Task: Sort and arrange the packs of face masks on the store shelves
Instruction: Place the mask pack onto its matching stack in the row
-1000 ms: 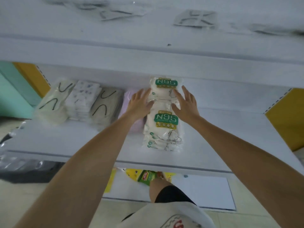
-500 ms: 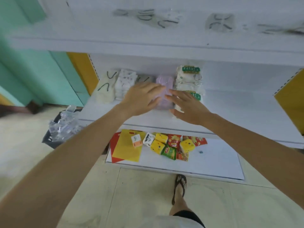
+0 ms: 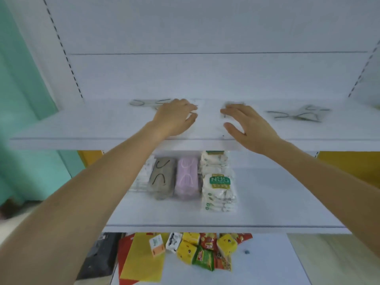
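Both my hands are up on the upper shelf [image 3: 102, 128]. My left hand [image 3: 174, 118] and my right hand [image 3: 246, 126] lie with relaxed fingers on either side of a flat white mask pack [image 3: 208, 114], touching its edges; the pack is blurred. On the middle shelf [image 3: 277, 194] stand rows of packs: white patterned packs [image 3: 140, 177], a grey pack [image 3: 161, 177], a purple pack [image 3: 187, 178], and green-labelled N95 packs [image 3: 219, 189] in two stacks.
Loose white masks with dark ear loops lie on the upper shelf at the left [image 3: 144, 102] and at the right [image 3: 298, 115]. The bottom shelf holds several snack packets [image 3: 197, 249] and yellow and red cards [image 3: 141, 260]. A teal wall [image 3: 24, 99] stands left.
My hands left the purple and N95 packs on the middle shelf and rose to the upper shelf. The camera tilted upward with them.
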{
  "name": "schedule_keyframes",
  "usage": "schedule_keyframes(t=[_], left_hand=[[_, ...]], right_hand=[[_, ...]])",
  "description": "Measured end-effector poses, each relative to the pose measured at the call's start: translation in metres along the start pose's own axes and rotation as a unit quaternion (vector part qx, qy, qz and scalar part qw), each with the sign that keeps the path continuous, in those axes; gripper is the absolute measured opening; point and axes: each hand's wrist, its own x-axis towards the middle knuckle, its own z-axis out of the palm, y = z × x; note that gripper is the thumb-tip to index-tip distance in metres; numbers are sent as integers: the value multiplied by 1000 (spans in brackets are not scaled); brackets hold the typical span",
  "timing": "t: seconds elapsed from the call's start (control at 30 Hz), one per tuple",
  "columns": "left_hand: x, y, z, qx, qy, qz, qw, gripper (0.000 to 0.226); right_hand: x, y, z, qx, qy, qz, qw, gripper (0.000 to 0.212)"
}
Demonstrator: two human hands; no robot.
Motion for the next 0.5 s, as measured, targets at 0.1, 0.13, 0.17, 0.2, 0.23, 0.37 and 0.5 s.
schedule_keyframes(t=[0.1, 0.13, 0.17, 0.2, 0.23, 0.37, 0.5], left_hand=[[24, -2, 11, 1, -55, -31, 998, 41], [31, -4, 15, 0, -65, -39, 997, 41], [37, -7, 18, -3, -72, -45, 996, 41], [44, -10, 20, -6, -78, -51, 996, 41], [51, -14, 22, -12, -81, -57, 995, 41], [75, -25, 36, -41, -82, -71, 993, 39], [96, -21, 55, -64, -93, -64, 992, 38]], right_hand=[[20, 36, -6, -13, -67, 60, 996, 40], [27, 49, -6, -19, -91, 80, 992, 41], [33, 62, -5, -28, -111, 101, 988, 43], [40, 75, -4, -37, -128, 123, 983, 44], [46, 86, -3, -43, -145, 145, 978, 46], [71, 122, 14, -76, -220, 186, 955, 53], [88, 121, 39, -61, -280, 146, 947, 44]])
